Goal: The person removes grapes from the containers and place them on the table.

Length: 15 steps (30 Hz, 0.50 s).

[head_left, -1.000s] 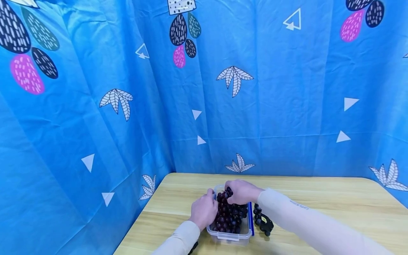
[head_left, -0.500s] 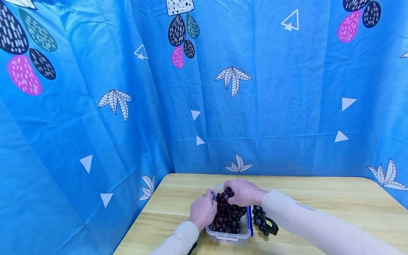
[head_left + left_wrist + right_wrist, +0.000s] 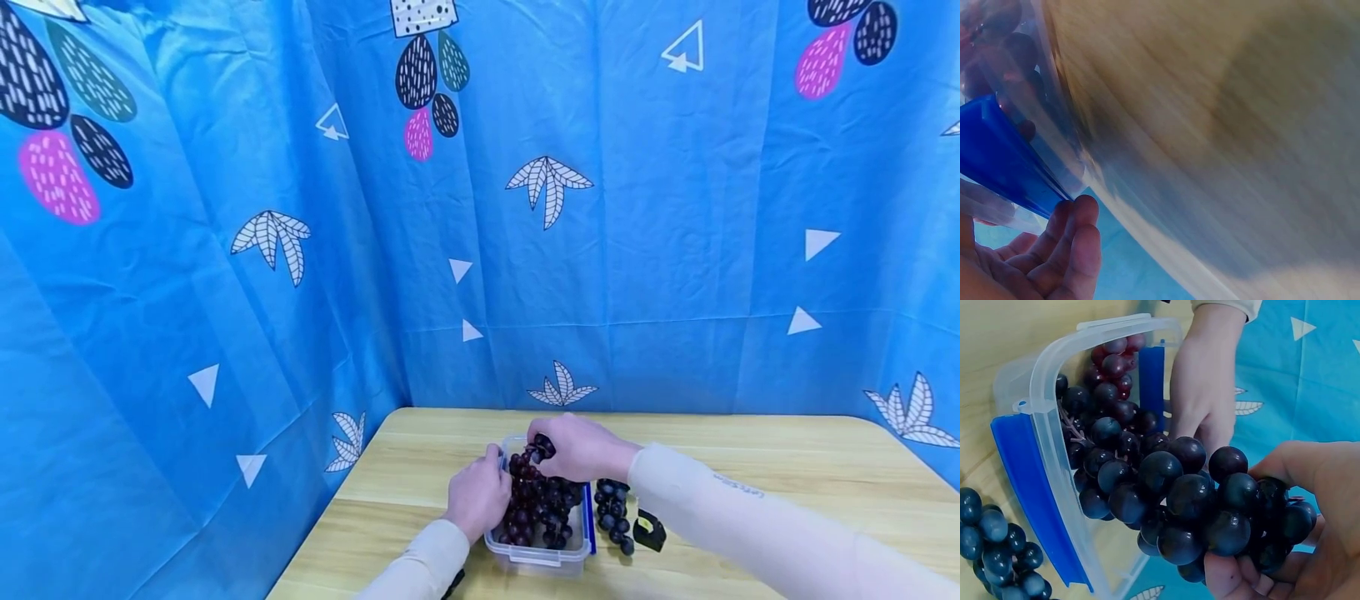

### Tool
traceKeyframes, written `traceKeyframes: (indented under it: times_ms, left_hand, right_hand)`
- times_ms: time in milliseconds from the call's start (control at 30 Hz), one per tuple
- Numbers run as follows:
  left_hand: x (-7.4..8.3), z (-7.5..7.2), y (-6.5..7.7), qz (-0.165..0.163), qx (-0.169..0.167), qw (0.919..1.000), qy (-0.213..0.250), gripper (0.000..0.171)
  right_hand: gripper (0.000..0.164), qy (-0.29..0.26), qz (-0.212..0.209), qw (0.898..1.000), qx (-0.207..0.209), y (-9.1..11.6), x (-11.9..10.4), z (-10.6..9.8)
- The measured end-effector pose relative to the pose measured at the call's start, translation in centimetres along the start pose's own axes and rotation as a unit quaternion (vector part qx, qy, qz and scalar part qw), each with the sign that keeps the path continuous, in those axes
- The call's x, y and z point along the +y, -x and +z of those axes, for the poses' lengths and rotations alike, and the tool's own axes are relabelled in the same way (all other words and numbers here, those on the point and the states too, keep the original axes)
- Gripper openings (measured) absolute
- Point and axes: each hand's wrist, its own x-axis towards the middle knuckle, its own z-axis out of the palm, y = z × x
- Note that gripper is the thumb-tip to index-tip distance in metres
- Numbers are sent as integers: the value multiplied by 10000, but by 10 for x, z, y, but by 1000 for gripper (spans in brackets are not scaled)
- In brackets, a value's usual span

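Container (image 3: 542, 568) is gripped by left hand (image 3: 477, 495), fingers bent. At its mouth, one grape bunch (image 3: 1191, 497) is clasped by curled right hand (image 3: 576, 450).

A pale, wood-grained table (image 3: 765, 450) with rounded far corners stretches beneath and beyond both hands. Directly on it, against the left hand (image 3: 480, 497) and below the right hand (image 3: 577, 447), stands a clear plastic box (image 3: 543, 560) with blue clasps. A dark grape bunch (image 3: 613, 518) lies beside the box, nearer the person than the right wrist.
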Motion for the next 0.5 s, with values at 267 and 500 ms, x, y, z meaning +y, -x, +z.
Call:
traceKeyframes:
  times_ms: [267, 500]
  left_hand:
    - [2, 0, 0, 0, -15, 10000, 18, 33]
    - [2, -1, 1, 4, 22, 10000, 54, 34]
  right_hand:
    - [32, -98, -81, 9998, 127, 8, 1, -14]
    - [32, -67, -50, 9997, 232, 16, 1, -31]
